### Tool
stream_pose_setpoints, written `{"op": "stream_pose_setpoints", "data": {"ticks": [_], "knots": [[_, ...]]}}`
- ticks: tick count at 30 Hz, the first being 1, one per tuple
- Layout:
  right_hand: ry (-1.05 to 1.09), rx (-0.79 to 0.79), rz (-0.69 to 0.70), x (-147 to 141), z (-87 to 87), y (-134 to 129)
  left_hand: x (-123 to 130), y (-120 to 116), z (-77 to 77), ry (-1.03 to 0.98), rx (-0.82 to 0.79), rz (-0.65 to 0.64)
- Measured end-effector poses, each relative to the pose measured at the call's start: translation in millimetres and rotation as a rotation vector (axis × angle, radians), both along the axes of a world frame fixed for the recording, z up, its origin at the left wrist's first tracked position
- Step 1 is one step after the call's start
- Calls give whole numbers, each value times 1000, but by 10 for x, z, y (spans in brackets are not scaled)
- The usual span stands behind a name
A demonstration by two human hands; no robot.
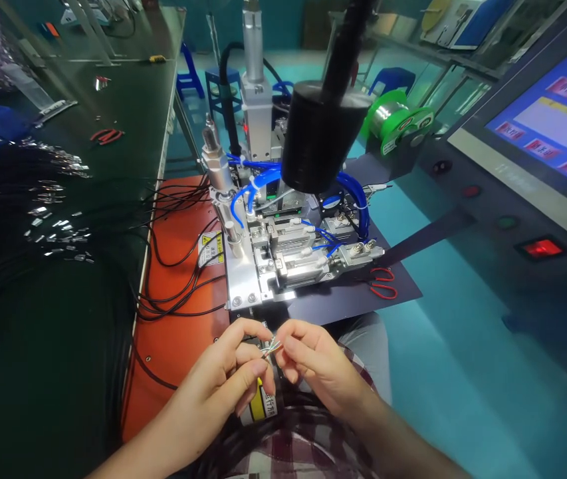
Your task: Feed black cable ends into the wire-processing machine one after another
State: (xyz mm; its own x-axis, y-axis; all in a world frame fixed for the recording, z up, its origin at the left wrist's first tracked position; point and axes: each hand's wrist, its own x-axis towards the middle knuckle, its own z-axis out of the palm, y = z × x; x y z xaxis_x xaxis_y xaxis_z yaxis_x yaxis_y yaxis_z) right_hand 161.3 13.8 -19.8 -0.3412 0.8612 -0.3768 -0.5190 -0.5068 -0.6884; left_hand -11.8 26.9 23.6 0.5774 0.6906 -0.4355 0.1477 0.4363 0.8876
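My left hand is closed, thumb and fingers pinching a black cable near its stripped end. Thin coloured wires fan out from that end between my two hands. My right hand is closed too, its thumb and index finger pinching the tips of the wires. Both hands are above my lap, just in front of a metal machine with cylinders and blue air hoses. Below my left hand a yellow and white label shows in part.
Black cables run across the orange plate to the dark table on the left. Red-handled scissors lie by the machine. A green solder wire spool stands behind, a control screen at right. A black nozzle hangs overhead.
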Motion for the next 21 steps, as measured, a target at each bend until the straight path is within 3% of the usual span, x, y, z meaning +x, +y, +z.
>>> {"op": "stream_pose_setpoints", "data": {"ticks": [7,11,15,21], "knots": [[22,-5,2,-89,-64,-26,-19,7,-39,-63,-47,16],[-167,124,-10,-135,-51,-93,-5,-29,-71,-5,12,74],[-433,269,-123,-154,-4,-140,24,-48,-79,76,110,202],[-712,415,-119,-144,48,-172,87,-39,-100,74,-46,336]]}}
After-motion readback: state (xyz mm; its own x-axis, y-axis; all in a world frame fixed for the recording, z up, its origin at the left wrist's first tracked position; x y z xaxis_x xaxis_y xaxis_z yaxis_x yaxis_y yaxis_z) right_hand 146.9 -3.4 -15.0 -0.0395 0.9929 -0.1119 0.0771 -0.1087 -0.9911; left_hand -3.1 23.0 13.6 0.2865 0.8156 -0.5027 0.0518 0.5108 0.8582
